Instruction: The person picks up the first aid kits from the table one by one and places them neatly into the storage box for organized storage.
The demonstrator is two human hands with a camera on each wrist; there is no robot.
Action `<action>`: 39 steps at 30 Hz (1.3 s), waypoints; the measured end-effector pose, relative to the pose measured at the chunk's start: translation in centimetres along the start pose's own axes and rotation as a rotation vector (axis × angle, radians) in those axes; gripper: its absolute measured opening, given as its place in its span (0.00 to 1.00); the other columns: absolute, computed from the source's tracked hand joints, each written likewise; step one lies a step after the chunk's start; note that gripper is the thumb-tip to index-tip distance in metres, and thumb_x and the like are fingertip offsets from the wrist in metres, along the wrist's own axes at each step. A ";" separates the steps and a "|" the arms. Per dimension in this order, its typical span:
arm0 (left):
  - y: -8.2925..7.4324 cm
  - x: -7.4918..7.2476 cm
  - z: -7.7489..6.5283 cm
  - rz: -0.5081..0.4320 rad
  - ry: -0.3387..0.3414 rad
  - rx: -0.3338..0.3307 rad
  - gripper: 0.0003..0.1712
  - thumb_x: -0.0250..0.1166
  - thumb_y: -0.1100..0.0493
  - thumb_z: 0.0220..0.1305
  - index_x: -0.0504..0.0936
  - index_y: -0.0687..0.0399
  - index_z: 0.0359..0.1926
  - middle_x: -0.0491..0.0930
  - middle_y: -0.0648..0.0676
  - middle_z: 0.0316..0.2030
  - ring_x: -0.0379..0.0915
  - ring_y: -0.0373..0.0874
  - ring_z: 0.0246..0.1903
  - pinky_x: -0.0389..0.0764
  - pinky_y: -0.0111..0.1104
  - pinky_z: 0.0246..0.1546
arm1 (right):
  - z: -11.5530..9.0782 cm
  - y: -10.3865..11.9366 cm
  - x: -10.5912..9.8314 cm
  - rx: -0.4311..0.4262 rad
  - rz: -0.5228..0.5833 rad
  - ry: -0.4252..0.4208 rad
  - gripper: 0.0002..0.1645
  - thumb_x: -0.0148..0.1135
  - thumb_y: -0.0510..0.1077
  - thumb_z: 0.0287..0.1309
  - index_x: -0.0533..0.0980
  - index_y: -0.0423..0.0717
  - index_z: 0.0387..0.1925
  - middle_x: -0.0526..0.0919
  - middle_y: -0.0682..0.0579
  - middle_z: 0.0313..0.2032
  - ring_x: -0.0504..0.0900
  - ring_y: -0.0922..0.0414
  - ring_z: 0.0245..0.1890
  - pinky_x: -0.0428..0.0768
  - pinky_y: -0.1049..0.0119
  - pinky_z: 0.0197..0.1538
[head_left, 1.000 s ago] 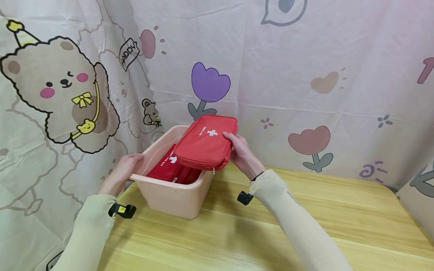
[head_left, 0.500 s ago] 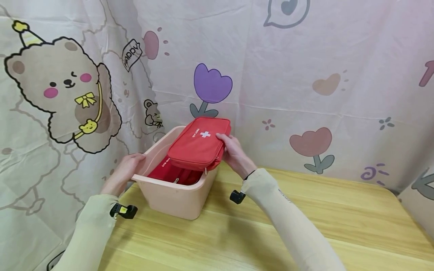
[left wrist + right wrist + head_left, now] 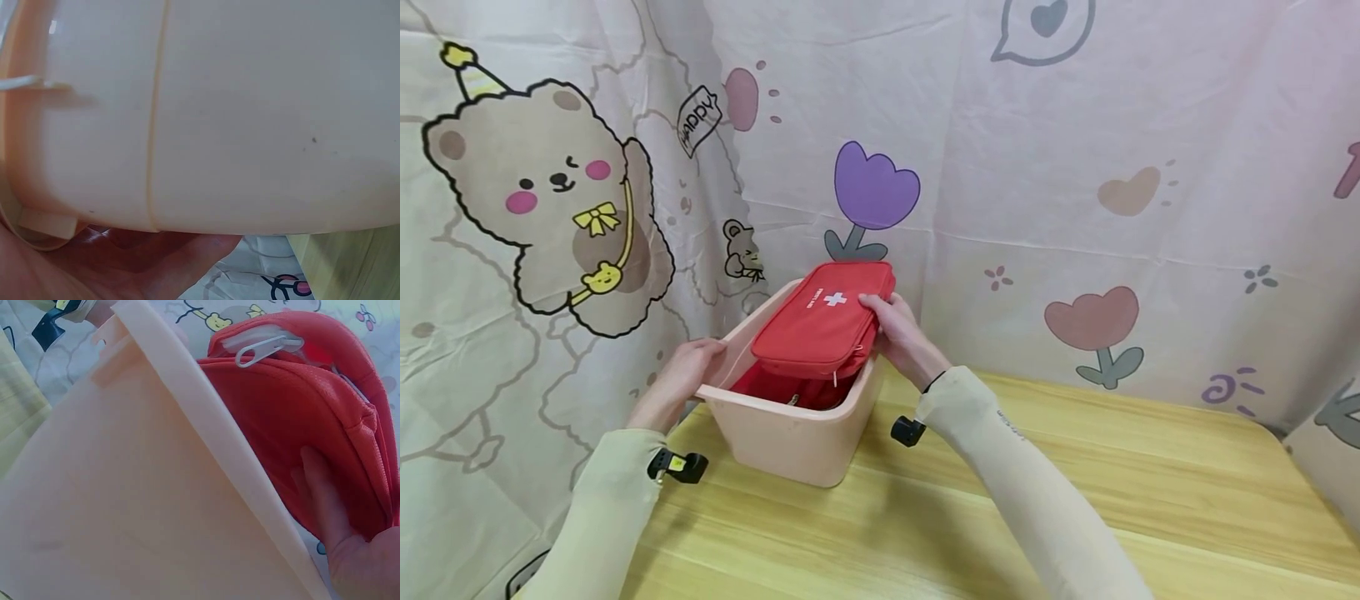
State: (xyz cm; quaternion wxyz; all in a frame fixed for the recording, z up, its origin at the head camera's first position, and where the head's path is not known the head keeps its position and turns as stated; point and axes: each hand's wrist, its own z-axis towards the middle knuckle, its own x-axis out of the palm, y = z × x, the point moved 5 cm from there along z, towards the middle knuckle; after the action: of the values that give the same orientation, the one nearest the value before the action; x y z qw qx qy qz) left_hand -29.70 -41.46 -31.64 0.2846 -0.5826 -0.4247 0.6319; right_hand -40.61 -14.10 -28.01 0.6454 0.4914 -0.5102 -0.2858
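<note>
A red first aid bag (image 3: 820,325) with a white cross is tilted over the top of a pale pink plastic bin (image 3: 782,442). My right hand (image 3: 901,332) grips its right edge, thumb on the top face and fingers underneath. Those fingers (image 3: 322,494) press the bag's underside in the right wrist view, beside a white zipper pull (image 3: 269,349). A second red bag (image 3: 775,387) lies inside the bin, mostly covered by the first. My left hand (image 3: 681,375) holds the bin's left rim. In the left wrist view the bin's outer wall (image 3: 250,125) fills most of the picture.
The bin stands on a light wooden table (image 3: 1075,467), near its left edge. Behind and to the left hangs a patterned cloth (image 3: 1000,167) with a bear and flowers. Small black cameras sit on both wrists.
My right hand has moved left and slightly down with the first aid bag, which now covers more of the bin and the bag inside. The left hand stays on the rim.
</note>
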 end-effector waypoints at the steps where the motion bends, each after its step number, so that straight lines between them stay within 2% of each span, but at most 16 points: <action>1: 0.0 0.0 0.0 -0.002 -0.001 0.001 0.33 0.36 0.47 0.77 0.60 0.68 0.70 0.66 0.68 0.60 0.65 0.57 0.53 0.72 0.41 0.48 | 0.1 -0.1 0.2 -0.004 -0.011 0.003 0.25 0.59 0.43 0.67 0.65 0.43 0.62 0.80 0.43 0.53 0.83 0.51 0.47 0.81 0.59 0.48; 11: 0.0 0.0 0.1 -0.017 0.007 -0.018 0.34 0.36 0.47 0.78 0.58 0.68 0.72 0.63 0.69 0.63 0.62 0.61 0.57 0.69 0.50 0.56 | 0.3 -0.4 1.6 0.011 -0.091 0.043 0.23 0.57 0.45 0.69 0.65 0.42 0.61 0.81 0.43 0.51 0.84 0.50 0.45 0.82 0.58 0.46; 17: -0.3 0.0 0.2 -0.020 -0.008 -0.010 0.32 0.37 0.49 0.78 0.59 0.69 0.70 0.63 0.69 0.63 0.61 0.59 0.58 0.67 0.49 0.56 | 0.5 -0.3 2.6 0.027 -0.129 0.079 0.24 0.55 0.44 0.70 0.65 0.42 0.63 0.80 0.41 0.52 0.84 0.47 0.47 0.82 0.54 0.43; 24: -0.4 0.0 0.4 -0.017 -0.034 0.015 0.31 0.38 0.51 0.77 0.63 0.71 0.67 0.65 0.69 0.61 0.63 0.58 0.57 0.68 0.46 0.54 | 1.0 -0.5 3.5 0.073 -0.193 0.044 0.25 0.55 0.43 0.69 0.64 0.42 0.64 0.79 0.41 0.53 0.83 0.46 0.48 0.82 0.51 0.43; 31: -0.1 0.0 0.1 -0.036 -0.018 -0.002 0.31 0.37 0.51 0.77 0.61 0.70 0.68 0.63 0.69 0.63 0.58 0.62 0.62 0.59 0.55 0.63 | 1.3 -1.3 4.5 0.101 -0.269 0.076 0.24 0.54 0.42 0.70 0.64 0.39 0.64 0.79 0.39 0.53 0.83 0.43 0.48 0.81 0.49 0.44; 34: 0.0 0.0 0.0 -0.034 -0.013 -0.006 0.31 0.37 0.51 0.78 0.61 0.70 0.68 0.64 0.69 0.62 0.60 0.62 0.60 0.63 0.54 0.61 | 1.3 -1.7 4.6 0.111 -0.290 0.076 0.24 0.55 0.43 0.70 0.65 0.39 0.63 0.79 0.40 0.52 0.83 0.44 0.47 0.81 0.49 0.44; 39: -0.1 -0.1 0.0 -0.035 -0.023 0.021 0.30 0.38 0.51 0.77 0.64 0.70 0.67 0.67 0.68 0.59 0.65 0.58 0.55 0.69 0.45 0.53 | 1.5 -2.1 4.6 0.116 -0.311 0.079 0.24 0.53 0.42 0.71 0.64 0.37 0.63 0.78 0.38 0.51 0.83 0.44 0.47 0.81 0.49 0.44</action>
State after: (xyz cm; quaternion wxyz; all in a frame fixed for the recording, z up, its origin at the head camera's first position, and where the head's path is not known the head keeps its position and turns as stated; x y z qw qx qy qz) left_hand -29.68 -41.53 -31.50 0.2967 -0.5649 -0.4313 0.6379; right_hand -40.25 -19.39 -28.21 0.5834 0.6119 -0.4178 -0.3327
